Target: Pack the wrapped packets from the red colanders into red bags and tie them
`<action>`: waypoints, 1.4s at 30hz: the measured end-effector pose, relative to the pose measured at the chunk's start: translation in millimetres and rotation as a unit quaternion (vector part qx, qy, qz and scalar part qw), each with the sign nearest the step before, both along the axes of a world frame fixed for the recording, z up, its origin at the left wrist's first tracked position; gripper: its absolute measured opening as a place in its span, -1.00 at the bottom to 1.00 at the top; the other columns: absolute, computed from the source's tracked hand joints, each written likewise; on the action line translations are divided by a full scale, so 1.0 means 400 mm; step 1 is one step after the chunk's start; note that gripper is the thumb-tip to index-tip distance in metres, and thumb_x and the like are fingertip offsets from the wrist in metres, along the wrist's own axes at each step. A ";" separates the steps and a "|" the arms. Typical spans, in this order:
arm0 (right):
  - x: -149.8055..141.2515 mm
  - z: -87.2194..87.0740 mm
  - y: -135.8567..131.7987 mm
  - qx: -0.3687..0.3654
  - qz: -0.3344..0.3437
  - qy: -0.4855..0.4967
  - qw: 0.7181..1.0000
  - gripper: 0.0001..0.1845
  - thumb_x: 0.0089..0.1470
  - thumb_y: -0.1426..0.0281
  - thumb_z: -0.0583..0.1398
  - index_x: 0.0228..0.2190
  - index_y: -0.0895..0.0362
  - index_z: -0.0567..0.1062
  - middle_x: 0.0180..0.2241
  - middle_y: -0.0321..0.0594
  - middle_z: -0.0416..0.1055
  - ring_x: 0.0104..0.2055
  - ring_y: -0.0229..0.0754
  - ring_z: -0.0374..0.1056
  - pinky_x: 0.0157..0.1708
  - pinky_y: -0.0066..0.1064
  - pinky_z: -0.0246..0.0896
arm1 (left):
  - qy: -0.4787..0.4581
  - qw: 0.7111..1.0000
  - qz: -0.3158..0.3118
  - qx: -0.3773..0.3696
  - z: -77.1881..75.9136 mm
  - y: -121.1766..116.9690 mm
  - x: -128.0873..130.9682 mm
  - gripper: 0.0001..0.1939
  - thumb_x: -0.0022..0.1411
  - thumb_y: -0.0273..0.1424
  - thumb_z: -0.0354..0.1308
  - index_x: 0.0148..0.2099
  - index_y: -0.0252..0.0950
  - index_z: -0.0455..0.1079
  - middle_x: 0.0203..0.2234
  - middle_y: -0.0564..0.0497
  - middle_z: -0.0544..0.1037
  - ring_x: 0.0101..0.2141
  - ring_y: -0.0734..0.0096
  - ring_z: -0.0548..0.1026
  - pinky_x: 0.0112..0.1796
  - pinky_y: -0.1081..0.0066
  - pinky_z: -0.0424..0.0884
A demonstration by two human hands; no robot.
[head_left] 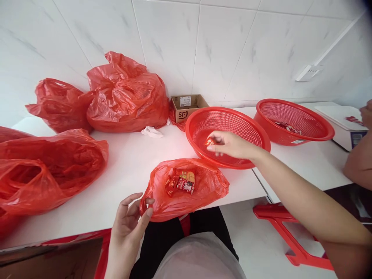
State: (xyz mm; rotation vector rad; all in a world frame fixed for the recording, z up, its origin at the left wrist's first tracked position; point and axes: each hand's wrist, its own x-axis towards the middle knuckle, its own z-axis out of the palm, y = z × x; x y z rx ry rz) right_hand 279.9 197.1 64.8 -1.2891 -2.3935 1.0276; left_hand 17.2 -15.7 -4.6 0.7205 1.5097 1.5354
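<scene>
My left hand (129,221) grips the near-left edge of a red plastic bag (209,184) between thumb and fingers. The bag lies spread with its mouth up at the table's front edge. Inside it are several small red and gold wrapped snack packets (186,183). Over the near red colander (226,115), my right hand (222,143) is closed on a small red-and-white packet (209,142). Part of that packet is hidden by the fingers. The colander stands just behind and to the right of the bag.
Full red bags (124,100) stand along the wall, and another red bag (72,166) lies at left. A cardboard box (186,113) sits behind. A second colander (296,135) holds packets, near a white scale (334,114) and another person's arm (360,159). A red stool (287,228) is below.
</scene>
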 end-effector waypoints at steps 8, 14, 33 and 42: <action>-0.062 -0.029 -0.184 0.155 -0.028 0.017 0.987 -0.67 0.18 0.18 0.19 -0.04 -0.01 0.43 -0.09 -0.18 0.46 -0.08 -0.11 0.40 -0.10 -0.24 0.31 | 0.029 0.998 0.005 -0.063 0.015 -0.009 -0.023 -0.38 -0.03 -0.12 0.40 0.08 -0.13 0.36 -0.36 0.03 0.59 -0.22 0.30 0.53 -0.23 0.43 0.44; 0.044 -0.090 -0.164 0.256 -0.063 -0.037 0.964 -0.75 0.25 0.39 0.10 -0.10 -0.01 0.52 -0.10 -0.17 0.48 -0.08 -0.09 0.39 -0.11 -0.20 0.31 | 0.034 0.995 -0.011 -0.094 -0.004 -0.017 -0.049 -0.31 -0.01 -0.09 0.38 0.16 -0.13 0.34 -0.34 0.05 0.60 -0.18 0.32 0.54 -0.15 0.45 0.46; -0.002 -0.145 -0.203 0.420 -0.174 0.103 0.885 -0.67 0.18 0.57 0.08 -0.15 0.05 0.56 -0.07 -0.12 0.48 -0.09 -0.05 0.39 -0.13 -0.14 0.33 | 0.086 0.988 -0.023 -0.128 0.005 -0.003 -0.053 -0.36 0.01 0.00 0.33 0.09 -0.16 0.38 -0.22 0.02 0.61 -0.14 0.28 0.54 -0.15 0.47 0.46; 0.008 -0.315 -0.293 0.303 -0.182 0.046 0.934 -0.41 0.09 0.37 0.26 0.14 0.09 0.28 0.01 0.00 0.43 0.04 0.08 0.36 -0.01 -0.03 0.35 | 0.041 0.985 -0.076 -0.147 -0.016 -0.038 -0.068 -0.63 0.01 -0.07 0.35 -0.29 -0.26 0.48 -0.41 0.03 0.58 -0.35 0.31 0.53 -0.30 0.47 0.48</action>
